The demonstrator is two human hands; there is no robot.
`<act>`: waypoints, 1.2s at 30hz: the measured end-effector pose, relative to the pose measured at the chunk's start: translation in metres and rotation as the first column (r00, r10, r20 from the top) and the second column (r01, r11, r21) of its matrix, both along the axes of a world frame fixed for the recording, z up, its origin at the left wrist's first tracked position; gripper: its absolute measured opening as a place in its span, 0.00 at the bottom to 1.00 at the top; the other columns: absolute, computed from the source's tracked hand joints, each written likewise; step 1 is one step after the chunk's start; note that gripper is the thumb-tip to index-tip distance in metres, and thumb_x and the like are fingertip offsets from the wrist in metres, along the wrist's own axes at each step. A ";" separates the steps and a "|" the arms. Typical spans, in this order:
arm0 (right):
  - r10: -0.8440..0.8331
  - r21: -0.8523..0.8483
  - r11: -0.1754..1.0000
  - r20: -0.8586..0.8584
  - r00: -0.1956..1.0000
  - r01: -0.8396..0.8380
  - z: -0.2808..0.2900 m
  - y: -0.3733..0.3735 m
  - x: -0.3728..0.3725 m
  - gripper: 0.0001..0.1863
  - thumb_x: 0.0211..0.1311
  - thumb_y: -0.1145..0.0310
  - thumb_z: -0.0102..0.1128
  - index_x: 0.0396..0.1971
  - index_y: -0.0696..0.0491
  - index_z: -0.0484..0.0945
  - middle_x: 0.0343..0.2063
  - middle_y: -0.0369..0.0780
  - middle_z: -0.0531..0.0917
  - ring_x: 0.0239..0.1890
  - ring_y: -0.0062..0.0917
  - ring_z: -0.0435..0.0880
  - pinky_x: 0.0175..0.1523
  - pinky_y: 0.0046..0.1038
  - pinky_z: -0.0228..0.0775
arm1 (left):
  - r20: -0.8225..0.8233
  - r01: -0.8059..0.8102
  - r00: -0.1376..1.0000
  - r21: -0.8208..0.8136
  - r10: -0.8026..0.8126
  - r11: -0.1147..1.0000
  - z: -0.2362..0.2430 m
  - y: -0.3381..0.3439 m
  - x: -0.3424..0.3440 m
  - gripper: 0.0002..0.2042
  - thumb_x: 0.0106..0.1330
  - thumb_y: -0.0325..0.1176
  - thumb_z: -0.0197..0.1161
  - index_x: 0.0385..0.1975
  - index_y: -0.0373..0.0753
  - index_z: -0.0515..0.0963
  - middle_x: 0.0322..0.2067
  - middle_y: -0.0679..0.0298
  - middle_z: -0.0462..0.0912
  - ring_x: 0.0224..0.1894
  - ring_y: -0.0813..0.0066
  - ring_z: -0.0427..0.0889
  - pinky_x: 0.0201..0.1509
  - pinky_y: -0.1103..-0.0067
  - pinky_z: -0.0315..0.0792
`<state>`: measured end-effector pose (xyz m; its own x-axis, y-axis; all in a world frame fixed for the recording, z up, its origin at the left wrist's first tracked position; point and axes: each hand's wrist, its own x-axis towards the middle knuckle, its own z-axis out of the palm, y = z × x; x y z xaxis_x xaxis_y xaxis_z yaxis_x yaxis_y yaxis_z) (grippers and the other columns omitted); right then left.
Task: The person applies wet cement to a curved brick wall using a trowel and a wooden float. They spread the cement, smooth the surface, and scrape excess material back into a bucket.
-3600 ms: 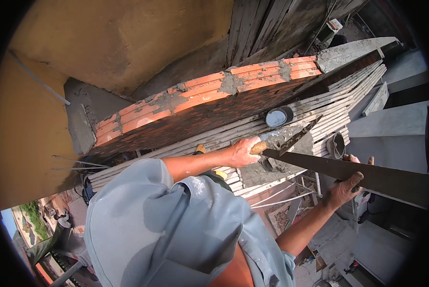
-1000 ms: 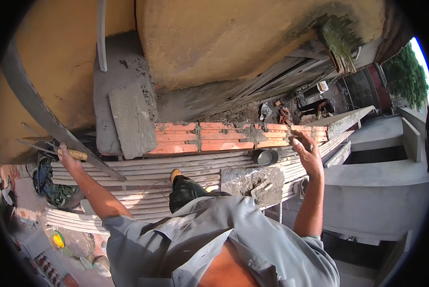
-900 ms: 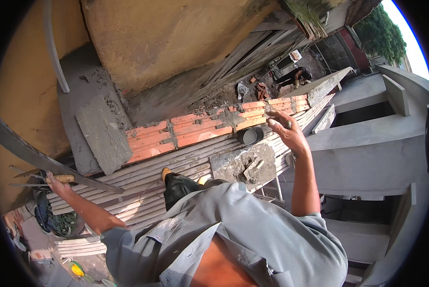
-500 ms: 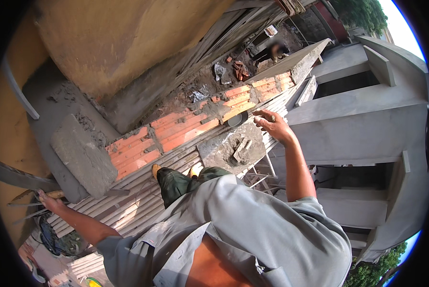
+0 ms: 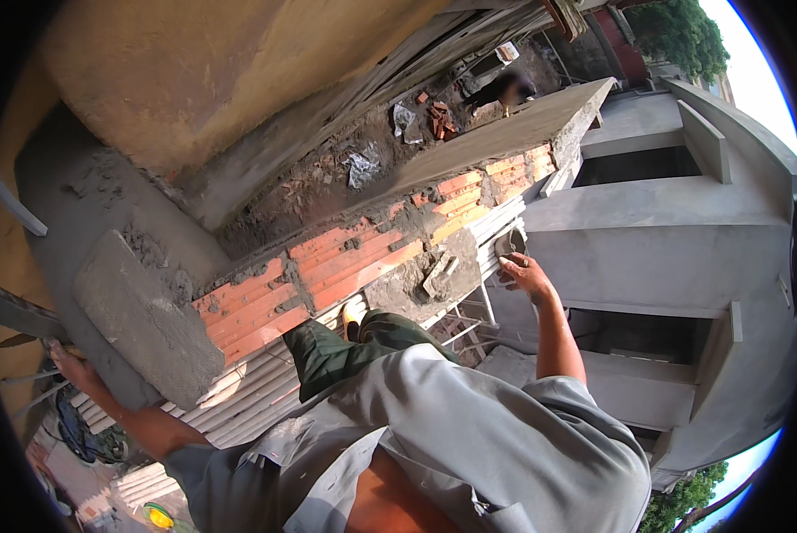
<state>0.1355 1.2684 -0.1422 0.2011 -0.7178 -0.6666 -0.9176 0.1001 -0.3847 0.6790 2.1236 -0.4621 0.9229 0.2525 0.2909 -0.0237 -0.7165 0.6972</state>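
My right hand (image 5: 524, 274) is at the rim of a small grey bucket (image 5: 511, 242), fingers curled over its near edge. The bucket is above pale scaffold poles, right of a mortar board (image 5: 389, 295) bearing wet mortar and a flat tool (image 5: 438, 274). At the far left, my left hand (image 5: 71, 364) is closed around what looks like a trowel, whose dark pointed blade (image 5: 16, 340) sticks out past the fingers; the handle is mostly hidden. Between my hands runs a low wall of orange hollow bricks (image 5: 256, 315) with mortar joints.
A mortar-covered slab (image 5: 141, 311) lies at the brick wall's left end. A yellow plastered wall (image 5: 212, 80) rises behind. Another person (image 5: 505, 89) is down in the far passage, near loose bricks (image 5: 441, 120). Grey concrete structure (image 5: 638, 258) stands at the right. Scaffold poles (image 5: 247, 404) lie underfoot.
My right hand has lowered from above the mortar board's right side onto the bucket, which now sits farther right. My left hand has shifted slightly left. The view has shifted slightly.
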 end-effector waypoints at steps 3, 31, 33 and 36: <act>-0.031 -0.020 0.999 -0.062 0.998 0.030 -0.024 0.001 -0.023 0.28 0.72 0.49 0.67 0.58 0.57 0.80 0.45 0.40 0.88 0.46 0.26 0.87 0.45 0.32 0.80 | -0.027 -0.044 0.999 -0.054 0.042 0.998 -0.005 -0.007 0.001 0.31 0.71 0.47 0.66 0.65 0.30 0.71 0.62 0.49 0.77 0.58 0.53 0.80 0.61 0.64 0.74; 0.059 0.093 0.995 -0.156 0.986 -0.045 -0.080 0.006 -0.052 0.25 0.73 0.50 0.64 0.57 0.55 0.80 0.44 0.39 0.88 0.44 0.26 0.86 0.46 0.31 0.79 | -0.132 -0.156 0.982 -0.143 0.137 0.977 -0.001 0.005 -0.033 0.26 0.67 0.46 0.67 0.55 0.30 0.77 0.50 0.49 0.83 0.49 0.49 0.84 0.53 0.62 0.76; -0.116 0.169 0.979 -0.012 0.993 0.116 -0.078 0.007 -0.057 0.26 0.73 0.52 0.66 0.58 0.58 0.80 0.44 0.40 0.89 0.45 0.26 0.87 0.50 0.31 0.78 | -0.144 -0.165 0.979 -0.146 0.144 0.975 -0.002 0.012 -0.044 0.26 0.67 0.46 0.67 0.55 0.30 0.78 0.50 0.49 0.83 0.48 0.49 0.84 0.53 0.62 0.77; -0.347 0.236 0.911 -0.002 0.938 0.338 -0.076 0.004 -0.075 0.29 0.69 0.48 0.69 0.60 0.54 0.79 0.49 0.41 0.88 0.50 0.34 0.87 0.57 0.43 0.77 | -0.167 -0.174 0.975 -0.161 0.147 0.971 -0.006 0.021 -0.069 0.25 0.67 0.46 0.67 0.53 0.30 0.79 0.48 0.49 0.84 0.47 0.49 0.84 0.52 0.62 0.77</act>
